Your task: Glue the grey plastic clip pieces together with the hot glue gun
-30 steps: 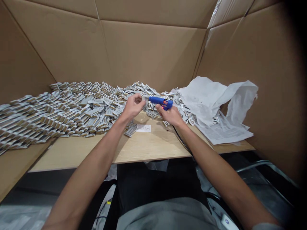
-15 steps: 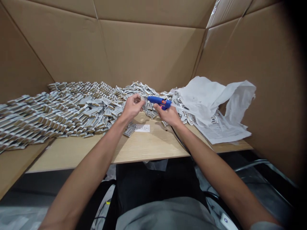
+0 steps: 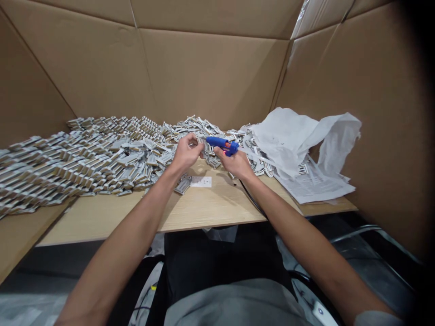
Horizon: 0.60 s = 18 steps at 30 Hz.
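My right hand [image 3: 235, 164] is wrapped round a blue hot glue gun [image 3: 217, 142], whose nozzle end points left and whose red light glows near the grip. A clear glue stick [image 3: 253, 154] sticks out of its back. Thumb and fingers of my left hand [image 3: 188, 151] pinch a small grey-white piece [image 3: 203, 140], mostly hidden, right at the gun's tip. Whether the tip touches it I cannot tell. Below the hands, a grey slotted piece [image 3: 183, 184] lies beside a white printed card [image 3: 201, 181] on the wooden table [image 3: 204, 208].
Many similar grey-and-tan pieces are stacked in rows [image 3: 44, 167] at left, with a loose heap [image 3: 193, 124] behind my hands. Crumpled white paper [image 3: 288, 136] covers the right side. A black cord [image 3: 251, 199] runs over the front edge. Cardboard walls [image 3: 214, 72] surround the table.
The glue gun and my right hand have shifted very slightly left, towards my left hand. Otherwise both hands keep their hold.
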### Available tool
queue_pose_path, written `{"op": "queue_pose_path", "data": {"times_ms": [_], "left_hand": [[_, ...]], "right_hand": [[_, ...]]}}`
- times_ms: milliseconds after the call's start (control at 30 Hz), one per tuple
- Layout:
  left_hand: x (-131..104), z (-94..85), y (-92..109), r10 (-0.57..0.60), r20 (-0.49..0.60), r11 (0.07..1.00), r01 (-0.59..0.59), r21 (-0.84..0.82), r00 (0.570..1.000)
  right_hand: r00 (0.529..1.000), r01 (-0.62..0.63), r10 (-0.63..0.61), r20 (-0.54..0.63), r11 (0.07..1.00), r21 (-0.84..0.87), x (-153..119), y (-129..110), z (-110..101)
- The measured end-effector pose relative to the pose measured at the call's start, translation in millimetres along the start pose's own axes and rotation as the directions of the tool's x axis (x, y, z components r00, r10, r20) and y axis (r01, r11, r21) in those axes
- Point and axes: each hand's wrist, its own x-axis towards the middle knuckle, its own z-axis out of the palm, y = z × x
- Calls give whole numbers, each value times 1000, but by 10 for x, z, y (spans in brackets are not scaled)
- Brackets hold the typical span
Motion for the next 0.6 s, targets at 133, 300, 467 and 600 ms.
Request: {"op": "queue_pose_path", "data": {"times_ms": [133, 300, 467, 600], "left_hand": [[-7, 8, -30, -4, -5, 1000, 4, -9, 1000], [2, 25, -112, 0, -26, 1000, 1, 12, 1000], [14, 52, -144, -28, -65, 1000, 28, 1, 997], [-2, 49, -50, -60, -84, 998, 60, 2, 995]], "right_hand": [[1000, 8, -8, -8, 1000, -14, 8, 6, 24], [999, 10, -10, -33, 1000, 2, -6, -8, 57], [1000, 12, -12, -13, 999, 47, -22, -42, 84], [999, 47, -46, -11, 993, 111, -50, -72, 103]]}}
